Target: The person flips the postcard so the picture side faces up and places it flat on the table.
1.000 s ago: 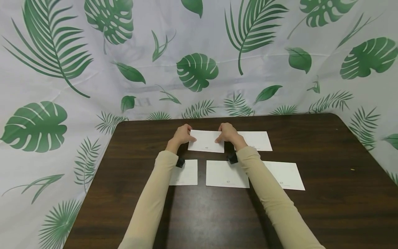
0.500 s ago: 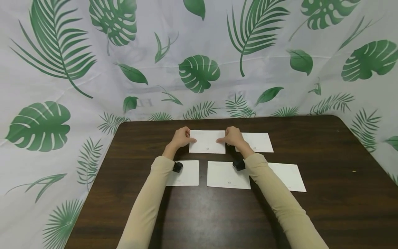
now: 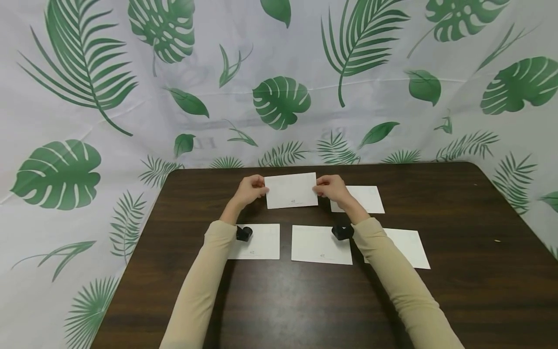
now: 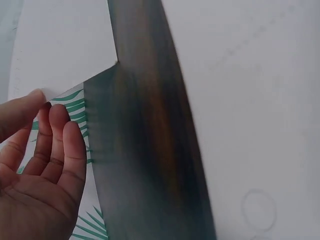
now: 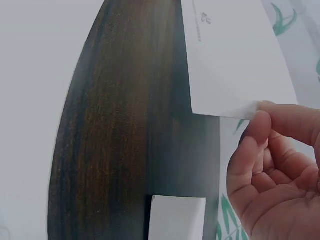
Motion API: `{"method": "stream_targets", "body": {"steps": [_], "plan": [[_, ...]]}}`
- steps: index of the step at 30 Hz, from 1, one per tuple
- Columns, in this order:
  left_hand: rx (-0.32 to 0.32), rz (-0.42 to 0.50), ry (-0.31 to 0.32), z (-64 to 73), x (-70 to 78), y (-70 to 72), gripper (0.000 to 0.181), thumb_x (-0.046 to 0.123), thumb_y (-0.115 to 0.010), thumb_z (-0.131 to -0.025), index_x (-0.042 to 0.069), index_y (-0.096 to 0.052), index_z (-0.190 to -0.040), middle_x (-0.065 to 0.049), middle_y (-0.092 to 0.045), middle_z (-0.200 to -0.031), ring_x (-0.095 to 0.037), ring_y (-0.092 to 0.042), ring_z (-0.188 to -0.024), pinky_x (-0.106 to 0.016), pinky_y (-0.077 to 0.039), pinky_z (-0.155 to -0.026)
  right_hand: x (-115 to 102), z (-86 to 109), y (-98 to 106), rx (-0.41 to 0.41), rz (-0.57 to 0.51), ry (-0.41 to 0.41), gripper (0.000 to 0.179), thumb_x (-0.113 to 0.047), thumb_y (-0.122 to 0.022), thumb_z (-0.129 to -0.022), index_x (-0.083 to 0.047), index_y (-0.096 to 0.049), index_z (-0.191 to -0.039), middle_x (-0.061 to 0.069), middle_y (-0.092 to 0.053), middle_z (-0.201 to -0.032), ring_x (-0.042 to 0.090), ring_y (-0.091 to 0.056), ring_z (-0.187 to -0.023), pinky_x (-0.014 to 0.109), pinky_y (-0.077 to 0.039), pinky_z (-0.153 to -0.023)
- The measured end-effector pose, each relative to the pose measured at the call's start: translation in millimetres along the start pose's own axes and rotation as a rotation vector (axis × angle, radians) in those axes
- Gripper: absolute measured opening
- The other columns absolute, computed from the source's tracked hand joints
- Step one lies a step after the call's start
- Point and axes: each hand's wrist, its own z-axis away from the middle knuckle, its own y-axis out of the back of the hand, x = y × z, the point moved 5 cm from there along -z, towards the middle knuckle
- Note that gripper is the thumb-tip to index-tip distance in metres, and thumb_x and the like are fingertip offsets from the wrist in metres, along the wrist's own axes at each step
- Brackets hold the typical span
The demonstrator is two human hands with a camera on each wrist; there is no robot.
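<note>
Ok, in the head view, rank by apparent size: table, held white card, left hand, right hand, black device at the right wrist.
1. Table
2. Held white card
3. Left hand and right hand: too alike to rank apart
4. Black device at the right wrist

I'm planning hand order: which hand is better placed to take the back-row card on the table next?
Probably the right hand, closest to the back-row card; the left hand is farther off. Both pinch the raised card, so one must release first.
</note>
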Motion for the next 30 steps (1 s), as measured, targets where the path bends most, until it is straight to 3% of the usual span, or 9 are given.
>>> {"method": "stream_targets", "body": {"steps": [9, 15, 23, 30], "plan": [[0.022, 0.123, 0.015, -1.1, 2.8, 3.1, 0.015, -0.006, -0.063, -0.084, -0.013, -0.054, -0.093, -0.003, -0.060, -0.071, -0.012, -0.058, -0.061, -0.022, -0.048, -0.059, -6.6, 5.4, 6.5, 0.017, -0.102, 0.043, 0.022, -0.005, -0.062, -0.088, 0.011, -0.062, -0.103, 0.011, -0.065, -0.085, 0.008, -0.060, -0.070, 0.024, -0.052, -0.068], [0.032, 0.236, 0.014, -1.0, 5.9, 4.2, 0.012, -0.010, -0.062, -0.084, -0.017, -0.055, -0.091, -0.001, -0.063, -0.070, -0.011, -0.062, -0.064, -0.024, -0.053, -0.062, -5.1, 4.1, 7.4, 0.010, -0.187, 0.061, 0.022, -0.002, -0.063, -0.087, 0.014, -0.061, -0.101, 0.006, -0.066, -0.082, 0.005, -0.062, -0.070, 0.029, -0.054, -0.074], [0.034, 0.276, 0.057, -1.3, 6.9, 5.5, 0.016, -0.009, -0.062, -0.084, -0.017, -0.061, -0.097, -0.002, -0.066, -0.076, -0.011, -0.065, -0.069, -0.040, -0.053, -0.078, -6.3, 6.3, 10.7, 0.005, -0.225, 0.099, 0.021, -0.001, -0.065, -0.085, 0.015, -0.062, -0.098, 0.008, -0.066, -0.087, 0.008, -0.064, -0.074, 0.028, -0.054, -0.076], [0.032, 0.287, 0.079, -2.2, 6.7, 6.1, 0.016, -0.008, -0.062, -0.085, -0.018, -0.061, -0.098, -0.006, -0.068, -0.078, -0.012, -0.066, -0.071, -0.040, -0.053, -0.079, -6.0, 5.3, 12.0, 0.001, -0.259, 0.100, 0.020, 0.001, -0.064, -0.085, 0.016, -0.062, -0.098, 0.005, -0.066, -0.083, 0.008, -0.064, -0.073, 0.026, -0.053, -0.075]]}}
